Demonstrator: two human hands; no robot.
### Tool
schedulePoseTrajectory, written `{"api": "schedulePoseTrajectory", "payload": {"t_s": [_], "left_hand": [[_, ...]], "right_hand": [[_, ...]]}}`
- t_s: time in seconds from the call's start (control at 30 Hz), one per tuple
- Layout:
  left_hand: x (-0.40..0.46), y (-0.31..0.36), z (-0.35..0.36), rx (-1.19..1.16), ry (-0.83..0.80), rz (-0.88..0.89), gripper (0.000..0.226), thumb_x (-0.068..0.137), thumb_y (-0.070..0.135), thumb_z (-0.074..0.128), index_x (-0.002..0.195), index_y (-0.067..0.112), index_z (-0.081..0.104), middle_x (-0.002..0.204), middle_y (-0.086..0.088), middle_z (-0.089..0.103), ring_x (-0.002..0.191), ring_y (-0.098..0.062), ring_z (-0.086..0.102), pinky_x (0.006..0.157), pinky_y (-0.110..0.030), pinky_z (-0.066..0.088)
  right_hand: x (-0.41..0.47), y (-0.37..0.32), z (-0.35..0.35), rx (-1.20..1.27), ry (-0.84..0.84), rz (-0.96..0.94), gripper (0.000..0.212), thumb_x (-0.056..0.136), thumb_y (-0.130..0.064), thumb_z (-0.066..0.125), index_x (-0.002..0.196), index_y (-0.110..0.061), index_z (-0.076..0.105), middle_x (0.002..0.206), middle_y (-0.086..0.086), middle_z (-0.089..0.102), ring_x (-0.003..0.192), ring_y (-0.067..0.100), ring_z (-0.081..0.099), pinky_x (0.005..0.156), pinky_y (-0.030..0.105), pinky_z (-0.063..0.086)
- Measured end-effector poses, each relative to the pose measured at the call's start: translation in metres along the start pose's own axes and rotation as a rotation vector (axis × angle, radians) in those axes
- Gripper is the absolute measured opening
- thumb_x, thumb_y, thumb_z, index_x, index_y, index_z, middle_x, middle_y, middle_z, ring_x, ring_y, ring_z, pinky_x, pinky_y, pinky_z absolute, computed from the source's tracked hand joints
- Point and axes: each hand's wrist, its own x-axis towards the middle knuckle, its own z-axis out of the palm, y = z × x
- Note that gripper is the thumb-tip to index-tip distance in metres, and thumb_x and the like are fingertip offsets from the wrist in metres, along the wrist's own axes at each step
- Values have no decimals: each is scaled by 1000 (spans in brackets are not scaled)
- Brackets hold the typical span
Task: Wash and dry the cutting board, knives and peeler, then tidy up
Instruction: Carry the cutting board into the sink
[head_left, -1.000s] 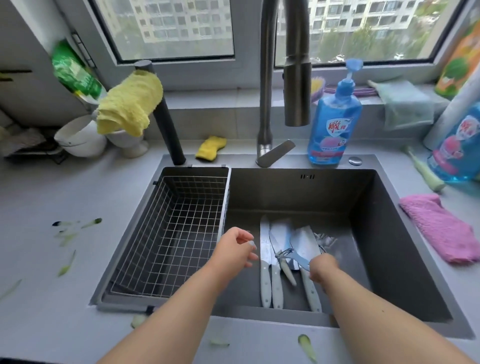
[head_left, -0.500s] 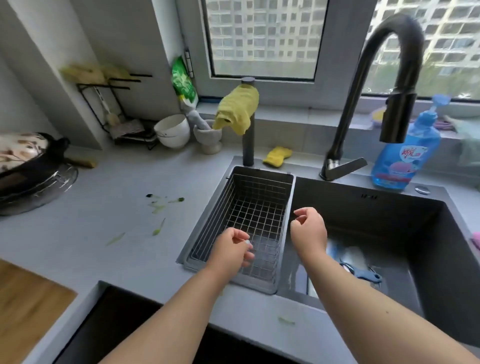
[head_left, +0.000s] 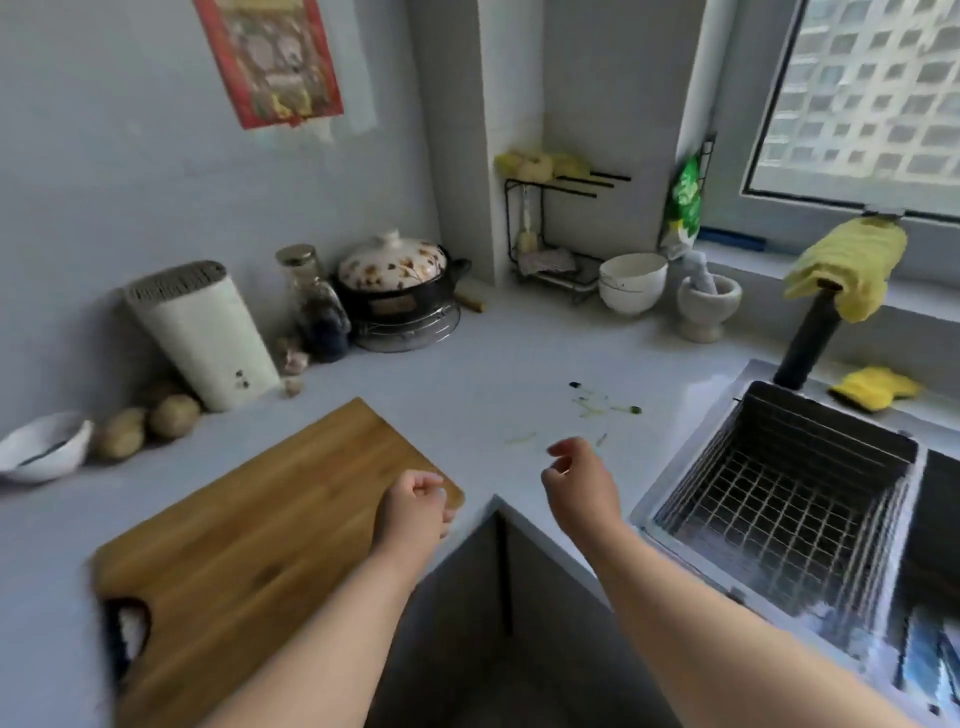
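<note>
Both hands are up over the counter corner and neither has hold of anything. The left hand (head_left: 415, 506) has its fingers curled into a loose, empty fist right over the near corner of the cutting board (head_left: 260, 525); whether it touches the wood is hard to tell through the blur. The right hand (head_left: 579, 483) hangs with fingers loosely curled above bare countertop (head_left: 467, 374), between the board and the sink's wire basket (head_left: 779, 499).

The board lies flat and angled, its handle hole toward the bottom left, its far corner close to the inner edge where the counter turns. Open counter runs behind it up to the knife block (head_left: 202, 332), the potatoes (head_left: 145, 426) and the white bowl (head_left: 44, 447) along the wall. Green peel scraps (head_left: 602, 405) dot the surface ahead of the right hand. The casserole pot (head_left: 397, 280) sits well back, and the basket's rim lines the counter edge on the right, with the yellow cloth (head_left: 852, 265) draped on its post behind.

Compared with a moment ago, the view has swung left: the sink basin with the knives and peeler has slipped out of frame, and the board, only a sliver before, now fills the lower left. The hands have come away from the basket and over to the corner.
</note>
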Motion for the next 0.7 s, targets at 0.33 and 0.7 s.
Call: {"api": "schedulePoseTrajectory", "payload": {"t_s": [0.33, 0.7], "left_hand": [[40, -57, -154, 92, 453, -150, 15, 87, 15, 56, 99, 17, 64, 104, -8, 68, 88, -26, 62, 77, -32, 51], [65, -112, -233, 219, 525, -642, 73, 87, 53, 46, 148, 17, 29, 141, -20, 41, 127, -42, 38, 106, -52, 35]], "right_hand": [[-4, -75, 117, -154, -286, -132, 43, 87, -18, 53, 129, -19, 46, 120, 2, 56, 96, 20, 56, 76, 31, 48], [15, -79, 163, -450, -469, -38, 70, 89, -51, 52, 147, -21, 27, 145, 8, 40, 134, 29, 32, 108, 44, 35]]}}
